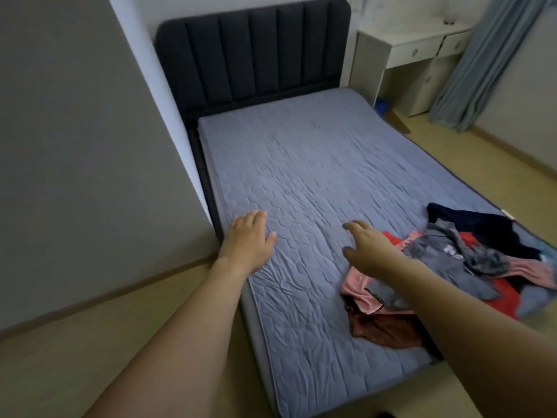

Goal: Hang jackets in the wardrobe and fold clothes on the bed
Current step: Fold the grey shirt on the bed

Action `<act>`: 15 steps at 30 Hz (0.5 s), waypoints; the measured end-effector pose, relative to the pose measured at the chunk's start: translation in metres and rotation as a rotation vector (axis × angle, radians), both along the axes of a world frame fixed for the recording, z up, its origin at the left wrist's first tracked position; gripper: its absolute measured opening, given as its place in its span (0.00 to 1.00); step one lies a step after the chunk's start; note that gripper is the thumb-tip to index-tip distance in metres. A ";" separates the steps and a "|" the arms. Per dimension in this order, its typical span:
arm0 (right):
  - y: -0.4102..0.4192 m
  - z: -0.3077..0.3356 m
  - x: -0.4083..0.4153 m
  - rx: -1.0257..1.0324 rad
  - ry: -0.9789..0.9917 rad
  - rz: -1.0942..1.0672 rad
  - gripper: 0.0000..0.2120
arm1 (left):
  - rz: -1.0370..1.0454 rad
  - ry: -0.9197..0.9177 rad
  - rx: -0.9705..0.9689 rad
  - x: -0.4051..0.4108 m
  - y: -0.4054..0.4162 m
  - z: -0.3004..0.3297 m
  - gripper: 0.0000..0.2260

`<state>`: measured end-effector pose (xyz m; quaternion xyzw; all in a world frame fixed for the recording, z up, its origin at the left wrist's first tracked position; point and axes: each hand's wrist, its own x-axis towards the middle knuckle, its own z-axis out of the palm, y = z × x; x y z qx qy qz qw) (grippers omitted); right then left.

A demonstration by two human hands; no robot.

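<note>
Both hands reach out empty with fingers spread, the right hand (366,250) hovering, as far as I can judge, at the near-left edge of the heap of clothes (452,267). That heap sprawls rightward and away from it across the bed (301,164). The left hand (248,239) is well apart, over bare mattress.

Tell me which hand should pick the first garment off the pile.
Right. The right hand is open just above the pile of clothes, beside the pink garment. The left hand is over bare mattress, farther away.
</note>
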<state>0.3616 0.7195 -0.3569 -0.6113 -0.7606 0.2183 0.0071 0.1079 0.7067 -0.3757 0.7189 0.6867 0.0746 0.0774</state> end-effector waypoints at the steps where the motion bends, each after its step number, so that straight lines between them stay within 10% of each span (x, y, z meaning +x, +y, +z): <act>1: 0.014 -0.006 0.023 0.000 0.009 -0.019 0.27 | -0.011 -0.005 -0.012 0.024 0.015 -0.007 0.26; 15: 0.176 -0.233 0.344 -0.294 -0.110 -0.067 0.25 | 0.095 -0.215 -0.537 0.328 0.166 -0.242 0.19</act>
